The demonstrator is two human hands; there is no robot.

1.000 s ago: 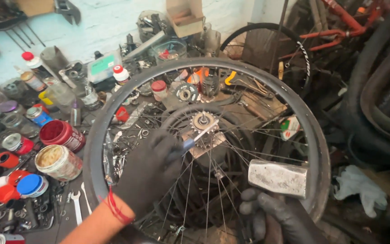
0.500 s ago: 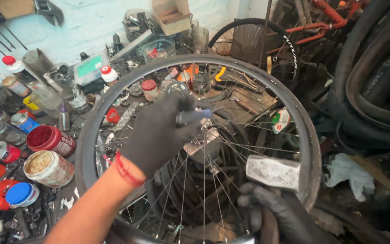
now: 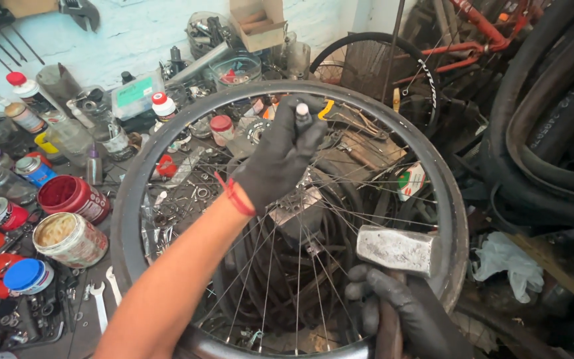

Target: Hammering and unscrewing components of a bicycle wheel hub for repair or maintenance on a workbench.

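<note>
Left hand (image 3: 280, 159), gloved, fingers clenched round a short metal punch (image 3: 301, 112) stood upright over the hub (image 3: 297, 203) at wheel (image 3: 134, 199) centre. Right hand (image 3: 400, 312) grasps hammer (image 3: 396, 249) at 4 o'clock, head raised, clear of the spokes. Paint tins (image 3: 71, 236) at 9 o'clock on the desk.

You've got one view only, head cam, looking steeply down and fwd over a cluttered workbench toward the pale blue wall (image 3: 134, 40) at the top of frame, so no second view shares anything. It sits close: the bike wheel (image 3: 127, 219) fills the centre, your left hand (image 3: 280, 156) is mid-frame, your right hand (image 3: 400, 316) at the bottom edge. Cans crowd the left side, tyres (image 3: 546, 133) the right.
</note>
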